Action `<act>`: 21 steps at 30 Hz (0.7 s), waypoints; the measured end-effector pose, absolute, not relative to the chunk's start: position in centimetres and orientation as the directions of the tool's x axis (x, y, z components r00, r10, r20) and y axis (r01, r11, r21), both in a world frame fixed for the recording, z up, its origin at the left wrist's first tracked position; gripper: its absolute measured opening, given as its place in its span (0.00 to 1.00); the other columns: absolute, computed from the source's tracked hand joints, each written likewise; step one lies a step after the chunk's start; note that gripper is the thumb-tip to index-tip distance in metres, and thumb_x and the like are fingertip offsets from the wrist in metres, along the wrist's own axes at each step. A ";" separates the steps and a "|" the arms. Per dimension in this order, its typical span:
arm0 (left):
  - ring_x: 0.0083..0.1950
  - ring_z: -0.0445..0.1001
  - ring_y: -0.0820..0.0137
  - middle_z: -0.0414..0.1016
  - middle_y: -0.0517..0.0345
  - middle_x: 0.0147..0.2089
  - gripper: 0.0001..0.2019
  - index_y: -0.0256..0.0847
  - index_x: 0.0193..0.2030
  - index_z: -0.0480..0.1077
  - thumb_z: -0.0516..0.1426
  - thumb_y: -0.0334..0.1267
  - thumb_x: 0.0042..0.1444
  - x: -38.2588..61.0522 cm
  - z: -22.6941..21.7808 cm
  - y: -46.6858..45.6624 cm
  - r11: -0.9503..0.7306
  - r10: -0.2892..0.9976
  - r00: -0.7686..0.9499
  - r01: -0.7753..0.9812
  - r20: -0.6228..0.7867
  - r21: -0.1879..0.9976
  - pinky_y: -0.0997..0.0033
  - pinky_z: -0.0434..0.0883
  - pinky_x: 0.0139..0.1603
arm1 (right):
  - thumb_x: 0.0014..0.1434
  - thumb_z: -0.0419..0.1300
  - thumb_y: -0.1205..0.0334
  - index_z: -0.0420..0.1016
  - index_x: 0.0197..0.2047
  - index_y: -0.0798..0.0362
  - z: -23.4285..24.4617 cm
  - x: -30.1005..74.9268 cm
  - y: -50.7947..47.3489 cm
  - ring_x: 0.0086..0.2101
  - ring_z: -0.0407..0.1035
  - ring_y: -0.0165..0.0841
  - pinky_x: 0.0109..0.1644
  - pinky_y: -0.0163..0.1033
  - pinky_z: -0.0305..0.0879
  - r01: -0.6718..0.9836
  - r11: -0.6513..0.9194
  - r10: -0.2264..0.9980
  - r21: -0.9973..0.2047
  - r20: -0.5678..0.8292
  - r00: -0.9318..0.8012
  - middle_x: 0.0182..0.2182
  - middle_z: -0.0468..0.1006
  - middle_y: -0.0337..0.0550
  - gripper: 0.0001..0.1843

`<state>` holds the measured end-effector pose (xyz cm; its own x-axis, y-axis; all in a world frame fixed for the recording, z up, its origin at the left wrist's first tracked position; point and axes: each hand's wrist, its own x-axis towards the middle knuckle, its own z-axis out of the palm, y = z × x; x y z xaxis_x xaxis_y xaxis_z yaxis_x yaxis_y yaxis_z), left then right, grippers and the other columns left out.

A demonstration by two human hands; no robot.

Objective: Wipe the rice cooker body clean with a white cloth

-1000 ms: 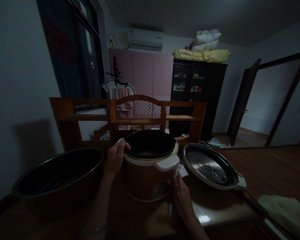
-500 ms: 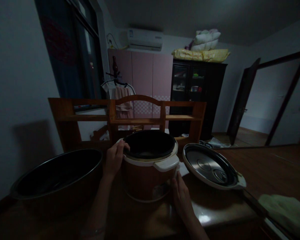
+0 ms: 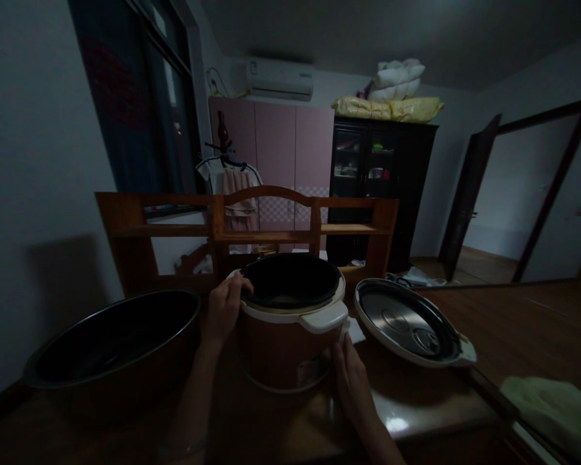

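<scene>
An orange-brown rice cooker (image 3: 281, 349) with a cream rim stands open in front of me, its dark inner pot (image 3: 290, 281) showing. My left hand (image 3: 224, 309) grips the cooker's left rim, fingers curled over the edge. My right hand (image 3: 351, 378) presses a small white cloth (image 3: 352, 330) against the cooker's right side, just below its cream handle (image 3: 325, 318). The cooker's lid (image 3: 409, 321) lies upside down to the right, shiny metal face up.
A large dark metal basin (image 3: 111, 339) sits at the left on the wooden table (image 3: 416, 403). A pale green cloth (image 3: 552, 407) lies at the right edge. A wooden shelf rack (image 3: 252, 226) stands behind the cooker. An open doorway is far right.
Almost nothing differs. My right hand shifted slightly against the cooker's side with the cloth. My left hand stayed on the rim.
</scene>
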<state>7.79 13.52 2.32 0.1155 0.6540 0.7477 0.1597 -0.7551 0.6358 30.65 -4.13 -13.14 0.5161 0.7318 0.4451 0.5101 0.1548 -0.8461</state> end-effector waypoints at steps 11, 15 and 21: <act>0.42 0.75 0.67 0.78 0.58 0.35 0.24 0.43 0.25 0.70 0.44 0.50 0.67 7.9 2.3 13.6 -0.746 0.665 0.108 0.145 0.739 0.650 0.68 0.66 0.53 | 0.72 0.41 0.42 0.66 0.63 0.56 -12.4 30.8 -4.1 0.55 0.67 0.45 0.57 0.44 0.66 0.623 0.124 0.714 -0.773 0.505 0.484 0.55 0.72 0.57 0.31; 0.42 0.75 0.66 0.78 0.57 0.35 0.24 0.43 0.25 0.70 0.43 0.49 0.67 7.9 2.3 13.6 -0.752 0.657 0.103 0.158 0.746 0.640 0.69 0.67 0.52 | 0.72 0.41 0.44 0.55 0.70 0.57 -13.5 30.9 -4.2 0.62 0.58 0.44 0.63 0.47 0.60 0.648 0.134 0.712 -0.749 0.528 0.463 0.63 0.63 0.56 0.33; 0.42 0.75 0.67 0.78 0.57 0.35 0.23 0.43 0.25 0.70 0.44 0.48 0.66 7.9 2.4 13.6 -0.753 0.656 0.104 0.151 0.748 0.640 0.69 0.66 0.52 | 0.72 0.45 0.49 0.36 0.75 0.51 -14.4 30.7 -4.9 0.68 0.39 0.48 0.69 0.59 0.47 0.833 0.208 0.712 -0.512 0.663 0.229 0.71 0.42 0.50 0.35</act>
<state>7.89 13.57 2.40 0.1038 0.6559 0.7477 0.1514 -0.7534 0.6399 30.68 -4.94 -14.41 0.2294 0.7122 0.6634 0.8335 0.2083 -0.5118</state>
